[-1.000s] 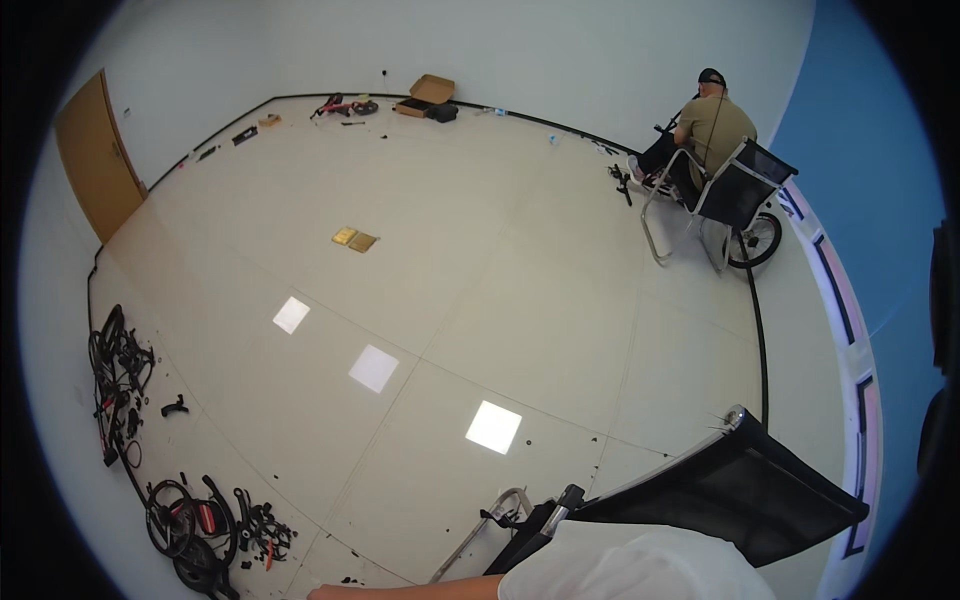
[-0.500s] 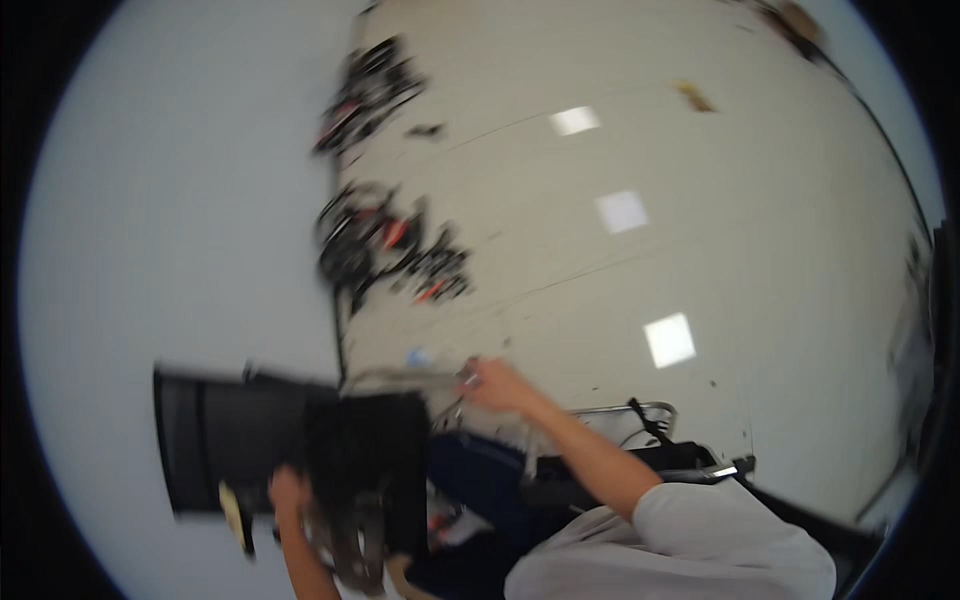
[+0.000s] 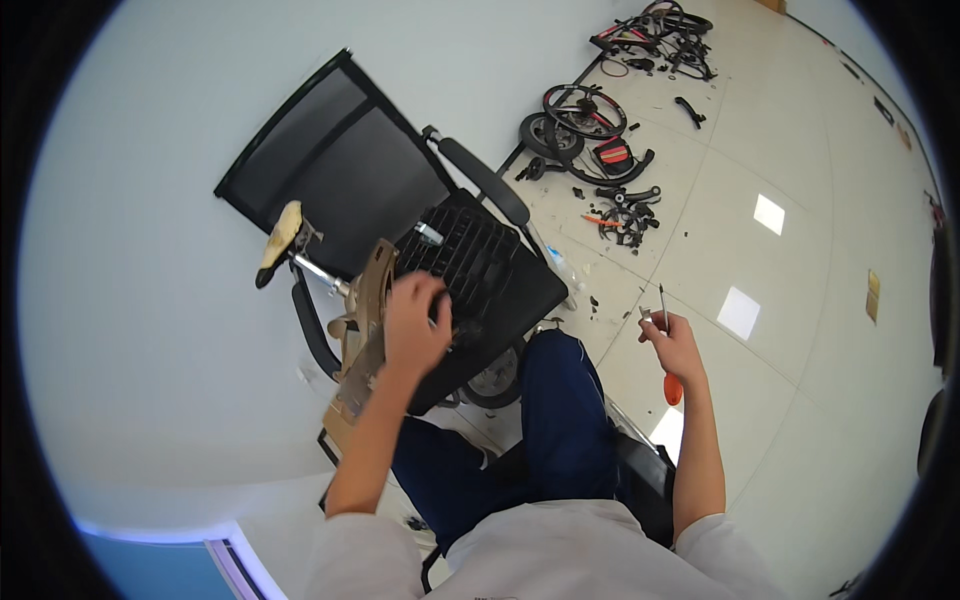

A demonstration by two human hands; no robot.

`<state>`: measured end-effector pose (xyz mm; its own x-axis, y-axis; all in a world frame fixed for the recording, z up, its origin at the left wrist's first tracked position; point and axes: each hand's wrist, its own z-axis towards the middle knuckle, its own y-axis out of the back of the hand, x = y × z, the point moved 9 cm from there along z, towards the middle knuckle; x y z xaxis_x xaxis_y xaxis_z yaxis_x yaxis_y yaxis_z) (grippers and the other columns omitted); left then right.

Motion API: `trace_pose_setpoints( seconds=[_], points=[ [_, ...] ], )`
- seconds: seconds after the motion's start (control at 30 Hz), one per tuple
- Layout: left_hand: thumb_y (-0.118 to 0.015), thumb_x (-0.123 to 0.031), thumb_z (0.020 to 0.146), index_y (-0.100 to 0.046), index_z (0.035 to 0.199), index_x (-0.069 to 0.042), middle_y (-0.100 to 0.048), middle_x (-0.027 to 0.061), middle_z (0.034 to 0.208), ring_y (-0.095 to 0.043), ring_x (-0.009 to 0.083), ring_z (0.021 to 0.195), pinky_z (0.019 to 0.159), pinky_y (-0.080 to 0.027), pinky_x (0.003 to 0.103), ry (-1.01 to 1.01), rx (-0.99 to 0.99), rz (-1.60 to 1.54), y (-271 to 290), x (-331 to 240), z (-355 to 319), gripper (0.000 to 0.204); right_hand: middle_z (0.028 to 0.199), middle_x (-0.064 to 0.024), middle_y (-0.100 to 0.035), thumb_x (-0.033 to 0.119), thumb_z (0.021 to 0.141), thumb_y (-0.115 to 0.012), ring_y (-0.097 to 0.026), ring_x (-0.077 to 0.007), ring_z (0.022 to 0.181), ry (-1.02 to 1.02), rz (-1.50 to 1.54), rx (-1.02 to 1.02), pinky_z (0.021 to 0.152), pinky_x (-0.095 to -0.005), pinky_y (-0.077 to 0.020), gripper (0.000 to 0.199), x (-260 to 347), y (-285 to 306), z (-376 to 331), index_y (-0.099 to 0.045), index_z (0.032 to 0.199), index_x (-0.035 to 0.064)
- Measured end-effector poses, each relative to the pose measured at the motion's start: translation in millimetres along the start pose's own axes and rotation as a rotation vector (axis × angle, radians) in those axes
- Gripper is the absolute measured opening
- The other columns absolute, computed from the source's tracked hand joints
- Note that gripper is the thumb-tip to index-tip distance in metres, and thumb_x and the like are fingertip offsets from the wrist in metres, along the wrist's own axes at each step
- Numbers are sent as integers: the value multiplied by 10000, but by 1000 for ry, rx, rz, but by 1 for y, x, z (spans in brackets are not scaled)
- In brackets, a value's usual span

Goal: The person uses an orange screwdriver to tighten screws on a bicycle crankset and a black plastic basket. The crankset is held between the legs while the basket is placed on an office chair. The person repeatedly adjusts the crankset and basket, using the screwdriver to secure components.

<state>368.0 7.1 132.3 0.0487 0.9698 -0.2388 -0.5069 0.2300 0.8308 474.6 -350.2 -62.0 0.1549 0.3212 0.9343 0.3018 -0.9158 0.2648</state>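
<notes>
My right hand (image 3: 676, 348) is closed round a screwdriver (image 3: 673, 390) with an orange handle, its thin shaft pointing up past the fingers. A small silver metal piece (image 3: 645, 314) shows at the same fingertips. My left hand (image 3: 415, 325) is over the near left part of a black gridded tray (image 3: 470, 245) on a chair seat. Its fingers are curled and slightly blurred, and what lies between them cannot be made out. On the tray is a small silver cylindrical part (image 3: 429, 233). Beside my left hand stands a tan bicycle frame (image 3: 378, 275) with a silver seat post (image 3: 318, 273) and a worn saddle (image 3: 280, 245).
The black mesh office chair (image 3: 340, 140) has armrests on both sides. Along the wall lie wheels (image 3: 585, 112), a black and red bag-like piece (image 3: 613, 156), crank parts (image 3: 628, 215) and a further heap of bicycle parts (image 3: 660, 38). A wheel (image 3: 494, 378) shows under the seat.
The view has turned, so the chair and floor parts now appear higher and further right. My left hand has come over the tray. My right hand has left a metal bar and shows the screwdriver.
</notes>
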Motion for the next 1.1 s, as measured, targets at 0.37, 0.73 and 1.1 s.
trace_pose_setpoints(
  seconds=[0.37, 0.73, 1.1],
  points=[
    [-663, -44, 812, -675, 897, -28, -660, 134, 864, -655, 284, 795, 719, -521, 342, 772, 66, -338, -22, -27, -354, 87, 809, -70, -662, 97, 787, -741, -641, -133, 720, 29, -147, 268, 638, -268, -496, 218, 9, -68, -22, -649, 917, -51],
    [-665, -89, 836, -665, 960, -22, -642, 149, 906, -640, 306, 832, 739, -515, 355, 620, 93, -467, -19, 3, -293, 141, 724, -23, -643, 269, 897, -673, -507, -65, 584, 64, -96, 339, 518, -254, -385, 279, 110, -160, -21, -670, 882, -10],
    [-587, -307, 903, -659, 871, -24, -643, 83, 911, -554, 246, 985, 1006, -345, 397, -374, 615, -659, -99, -257, -263, 293, 765, -38, -675, 253, 878, -698, -459, -52, 490, -4, -27, 310, 417, -236, -336, 273, 105, -181, -34, -680, 932, -14]
  ],
)
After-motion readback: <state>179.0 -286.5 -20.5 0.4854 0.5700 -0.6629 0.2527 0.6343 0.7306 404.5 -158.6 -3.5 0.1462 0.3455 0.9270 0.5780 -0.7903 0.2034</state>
